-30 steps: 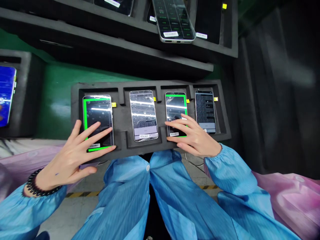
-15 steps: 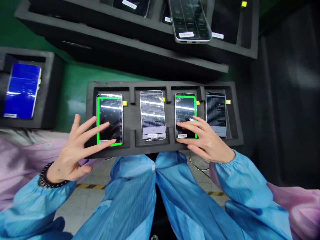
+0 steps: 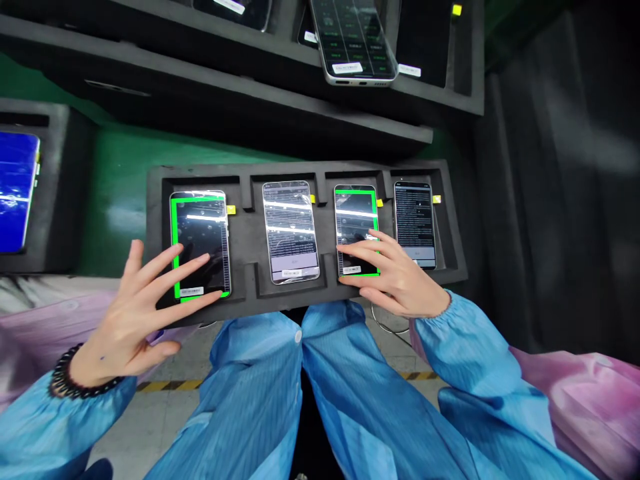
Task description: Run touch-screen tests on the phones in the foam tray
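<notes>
A black foam tray (image 3: 237, 248) lies before me with phones in its compartments. My left hand (image 3: 123, 320) is spread, its fingertips on the lower screen of the leftmost phone (image 3: 203, 223), which shows a partial green border. My right hand (image 3: 403, 280) has its fingers stretched over the lower part of the third phone (image 3: 355, 215), also green-bordered. Between them, untouched, is a phone (image 3: 290, 230) with lines of text and a grey button area. The rightmost phone (image 3: 414, 210) shows similar text; my right hand covers a little of its lower edge.
Behind stands a larger foam tray (image 3: 350, 123) with more phones; one phone (image 3: 353, 47) juts over its front edge. At the far left, another tray (image 3: 65, 193) holds a blue-screened phone (image 3: 17, 190). Yellow tabs stick out beside several phones. My knees are just below the near tray.
The whole view has shifted, so the trays appear further left. The left fingers have slid slightly towards the phone's lower right corner, uncovering its white label. My right hand stays on its phone.
</notes>
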Available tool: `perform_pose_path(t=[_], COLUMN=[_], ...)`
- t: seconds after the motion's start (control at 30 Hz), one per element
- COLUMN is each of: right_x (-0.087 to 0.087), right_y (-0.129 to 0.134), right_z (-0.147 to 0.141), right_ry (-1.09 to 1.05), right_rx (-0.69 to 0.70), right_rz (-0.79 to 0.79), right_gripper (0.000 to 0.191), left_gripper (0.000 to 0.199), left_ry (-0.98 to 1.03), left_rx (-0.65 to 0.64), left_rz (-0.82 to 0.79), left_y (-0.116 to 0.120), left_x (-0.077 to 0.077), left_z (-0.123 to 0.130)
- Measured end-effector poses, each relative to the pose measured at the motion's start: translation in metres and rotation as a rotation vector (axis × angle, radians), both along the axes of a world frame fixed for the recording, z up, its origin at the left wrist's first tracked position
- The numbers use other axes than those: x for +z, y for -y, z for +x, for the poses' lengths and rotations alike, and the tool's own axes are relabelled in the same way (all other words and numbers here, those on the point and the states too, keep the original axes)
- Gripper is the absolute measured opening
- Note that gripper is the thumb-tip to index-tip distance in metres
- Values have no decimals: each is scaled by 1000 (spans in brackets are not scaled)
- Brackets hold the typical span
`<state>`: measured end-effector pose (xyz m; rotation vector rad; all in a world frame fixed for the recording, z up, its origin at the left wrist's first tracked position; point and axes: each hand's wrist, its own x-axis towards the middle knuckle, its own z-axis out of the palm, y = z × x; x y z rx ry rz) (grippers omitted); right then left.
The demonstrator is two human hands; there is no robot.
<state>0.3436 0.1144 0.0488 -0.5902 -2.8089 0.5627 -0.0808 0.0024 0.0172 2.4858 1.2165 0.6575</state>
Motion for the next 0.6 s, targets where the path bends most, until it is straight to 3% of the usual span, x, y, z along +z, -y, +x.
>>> perform_pose_path(t=[0.6], right_x=[0], right_y=[-1], right_z=[4], right_ry=[-59], right_rx=[-52], right_rz=[14], right_gripper=[40], left_gripper=[58], left_ry=[57], left_rx=[52], left_rz=[31], left_y=[1], left_x=[4], left_z=[8])
